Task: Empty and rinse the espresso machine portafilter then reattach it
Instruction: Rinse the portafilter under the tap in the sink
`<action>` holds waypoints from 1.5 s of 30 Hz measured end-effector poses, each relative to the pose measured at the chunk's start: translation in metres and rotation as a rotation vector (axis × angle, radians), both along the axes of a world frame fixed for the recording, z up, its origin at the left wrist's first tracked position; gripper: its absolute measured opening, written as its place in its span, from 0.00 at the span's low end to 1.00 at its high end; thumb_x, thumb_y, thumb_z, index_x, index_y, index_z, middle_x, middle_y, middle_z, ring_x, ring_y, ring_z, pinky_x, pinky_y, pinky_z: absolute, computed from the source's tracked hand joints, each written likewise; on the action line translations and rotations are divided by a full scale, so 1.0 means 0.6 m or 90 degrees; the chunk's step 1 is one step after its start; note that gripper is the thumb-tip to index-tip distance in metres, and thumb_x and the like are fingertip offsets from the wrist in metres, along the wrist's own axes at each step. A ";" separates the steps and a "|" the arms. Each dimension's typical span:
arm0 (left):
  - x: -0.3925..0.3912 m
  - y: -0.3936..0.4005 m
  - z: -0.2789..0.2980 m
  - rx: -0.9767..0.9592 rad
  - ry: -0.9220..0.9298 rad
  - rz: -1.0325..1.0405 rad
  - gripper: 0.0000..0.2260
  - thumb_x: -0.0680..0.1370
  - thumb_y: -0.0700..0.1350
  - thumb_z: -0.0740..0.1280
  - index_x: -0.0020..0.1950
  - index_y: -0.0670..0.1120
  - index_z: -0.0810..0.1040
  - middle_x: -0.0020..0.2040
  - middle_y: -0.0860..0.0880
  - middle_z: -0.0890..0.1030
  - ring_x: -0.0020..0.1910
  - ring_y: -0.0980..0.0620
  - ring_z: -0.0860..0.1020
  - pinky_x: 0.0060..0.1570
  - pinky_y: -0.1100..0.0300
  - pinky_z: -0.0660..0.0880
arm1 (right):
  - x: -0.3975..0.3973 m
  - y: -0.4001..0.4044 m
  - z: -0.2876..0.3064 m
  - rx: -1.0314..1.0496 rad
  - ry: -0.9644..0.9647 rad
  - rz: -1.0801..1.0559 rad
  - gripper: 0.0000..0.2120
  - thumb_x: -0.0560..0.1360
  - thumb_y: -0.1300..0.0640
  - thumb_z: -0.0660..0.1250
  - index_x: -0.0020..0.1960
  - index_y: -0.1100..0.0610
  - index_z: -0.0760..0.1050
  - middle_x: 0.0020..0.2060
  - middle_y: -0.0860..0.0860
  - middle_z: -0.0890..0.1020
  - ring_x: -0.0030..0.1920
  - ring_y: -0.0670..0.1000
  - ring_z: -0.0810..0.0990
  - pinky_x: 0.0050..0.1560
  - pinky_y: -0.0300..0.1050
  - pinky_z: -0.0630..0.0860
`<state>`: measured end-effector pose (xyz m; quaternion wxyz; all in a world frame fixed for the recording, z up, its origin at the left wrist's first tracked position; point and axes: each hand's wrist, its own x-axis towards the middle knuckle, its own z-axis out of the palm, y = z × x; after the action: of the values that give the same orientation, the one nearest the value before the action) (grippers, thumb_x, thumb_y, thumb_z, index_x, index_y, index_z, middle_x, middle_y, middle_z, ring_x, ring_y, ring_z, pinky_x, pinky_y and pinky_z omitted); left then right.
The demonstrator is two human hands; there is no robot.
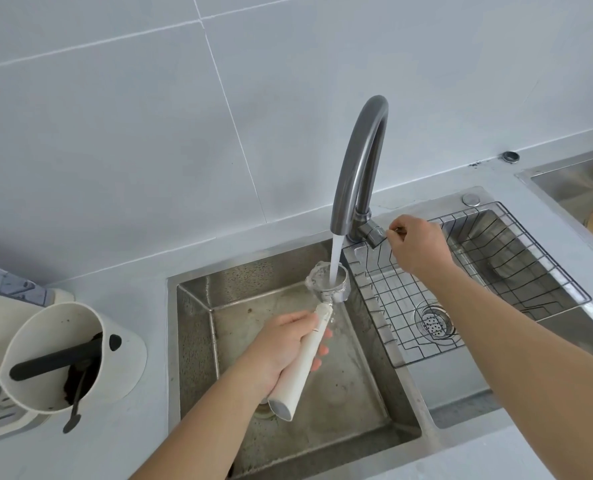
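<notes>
My left hand [284,348] grips the white handle of the portafilter [326,282] and holds it over the left sink basin [218,299]. Its metal basket sits directly under the grey curved faucet [360,161]. A stream of water [335,258] runs into the basket and spills over its rim. My right hand [416,244] pinches the faucet lever [374,233] at the base of the tap.
A white knock box [121,362] with a black bar and dark coffee grounds stands on the counter at the left, a small dark tool leaning in it. A wire rack [495,271] covers the right basin with its drain strainer [433,322]. Another steel basin [572,181] lies far right.
</notes>
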<state>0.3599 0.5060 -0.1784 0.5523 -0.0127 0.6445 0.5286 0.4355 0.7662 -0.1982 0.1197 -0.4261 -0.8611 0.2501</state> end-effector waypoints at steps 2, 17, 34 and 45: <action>-0.003 0.003 0.004 -0.006 -0.050 0.004 0.12 0.80 0.41 0.65 0.60 0.37 0.77 0.41 0.41 0.84 0.30 0.49 0.78 0.26 0.59 0.75 | 0.000 0.001 -0.001 0.002 -0.001 0.001 0.09 0.79 0.55 0.63 0.51 0.58 0.80 0.40 0.55 0.85 0.41 0.57 0.82 0.45 0.52 0.82; -0.029 0.007 0.022 -0.197 0.156 -0.177 0.12 0.79 0.44 0.66 0.56 0.36 0.80 0.43 0.39 0.82 0.31 0.47 0.80 0.31 0.57 0.79 | 0.001 0.005 -0.007 0.013 0.012 0.013 0.09 0.78 0.55 0.64 0.50 0.59 0.81 0.40 0.56 0.85 0.41 0.57 0.82 0.44 0.49 0.80; 0.003 -0.004 -0.033 -0.064 0.177 -0.077 0.08 0.80 0.45 0.64 0.51 0.48 0.83 0.46 0.44 0.83 0.34 0.52 0.82 0.37 0.55 0.80 | 0.001 0.004 -0.007 0.022 0.016 0.020 0.10 0.78 0.55 0.65 0.50 0.60 0.81 0.40 0.57 0.85 0.43 0.59 0.82 0.48 0.54 0.81; 0.008 0.010 -0.011 0.025 -0.095 0.042 0.11 0.81 0.42 0.64 0.59 0.38 0.78 0.43 0.41 0.85 0.30 0.49 0.78 0.27 0.58 0.76 | 0.002 0.007 -0.006 0.013 0.021 0.022 0.10 0.78 0.54 0.65 0.50 0.59 0.80 0.39 0.56 0.85 0.42 0.58 0.82 0.46 0.52 0.81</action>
<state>0.3645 0.5117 -0.1850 0.5813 -0.0625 0.5902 0.5566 0.4369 0.7706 -0.2018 0.1340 -0.4059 -0.8687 0.2503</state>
